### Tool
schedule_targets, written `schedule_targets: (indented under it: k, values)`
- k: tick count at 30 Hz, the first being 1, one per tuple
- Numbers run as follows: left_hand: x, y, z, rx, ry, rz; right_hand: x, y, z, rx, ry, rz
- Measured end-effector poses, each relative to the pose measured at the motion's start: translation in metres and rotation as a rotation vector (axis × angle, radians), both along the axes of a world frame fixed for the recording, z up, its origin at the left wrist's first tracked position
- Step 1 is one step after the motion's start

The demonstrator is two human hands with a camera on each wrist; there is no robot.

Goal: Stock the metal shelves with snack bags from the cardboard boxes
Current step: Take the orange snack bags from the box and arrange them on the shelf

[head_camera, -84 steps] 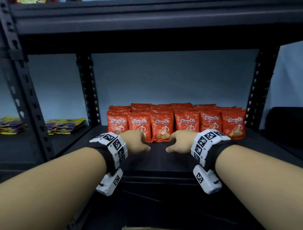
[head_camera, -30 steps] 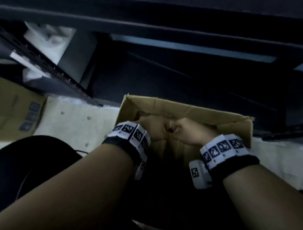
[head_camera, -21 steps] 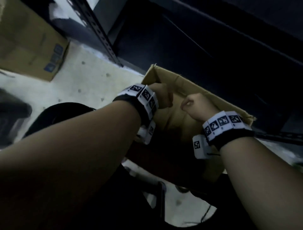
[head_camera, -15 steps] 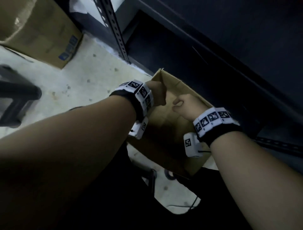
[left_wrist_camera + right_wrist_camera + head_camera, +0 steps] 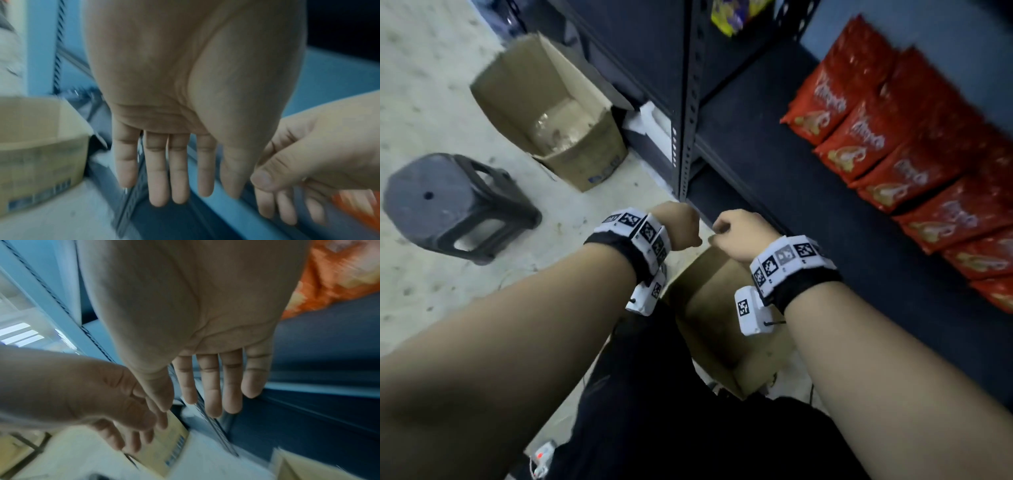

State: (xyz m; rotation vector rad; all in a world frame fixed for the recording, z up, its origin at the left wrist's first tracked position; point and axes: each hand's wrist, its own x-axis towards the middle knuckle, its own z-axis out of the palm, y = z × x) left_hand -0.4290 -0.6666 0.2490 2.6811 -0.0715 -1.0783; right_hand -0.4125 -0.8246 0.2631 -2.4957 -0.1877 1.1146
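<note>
Both hands hang side by side, holding nothing, over an open cardboard box (image 5: 717, 308) on the floor in front of my legs. In the left wrist view my left hand (image 5: 179, 186) has straight fingers pointing down. My right hand (image 5: 211, 394) is likewise spread flat. From the head view, the left hand (image 5: 683, 226) and right hand (image 5: 734, 231) nearly touch beside the black shelf upright (image 5: 690, 102). Red snack bags (image 5: 893, 154) stand in rows on the dark shelf board (image 5: 774, 164) to the right. I cannot see what the box holds.
A second open cardboard box (image 5: 551, 113) lies on the pale floor at the upper left. A dark plastic stool (image 5: 448, 202) stands left of my arms. Yellow snack bags (image 5: 736, 13) sit on the neighbouring shelf at the top.
Both hands have come up out of the cardboard box, away from its far wall, holding nothing. My head has swung towards the shelf, bringing the red bags, the stool and the second box into view.
</note>
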Motion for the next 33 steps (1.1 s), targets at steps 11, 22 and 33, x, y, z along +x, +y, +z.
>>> schedule_targets:
  k: [11,22,33]
  values:
    - [0.020,0.051,0.177,0.029,-0.210,0.125,0.046,0.036,0.162,0.097,-0.273,0.163]
    - [0.059,0.066,0.309,-0.028,-0.472,0.150,0.083,0.031,0.297,0.242,-0.496,0.186]
    - [0.110,0.028,0.415,-0.164,-0.656,0.035,0.116,-0.036,0.387,0.203,-0.567,0.130]
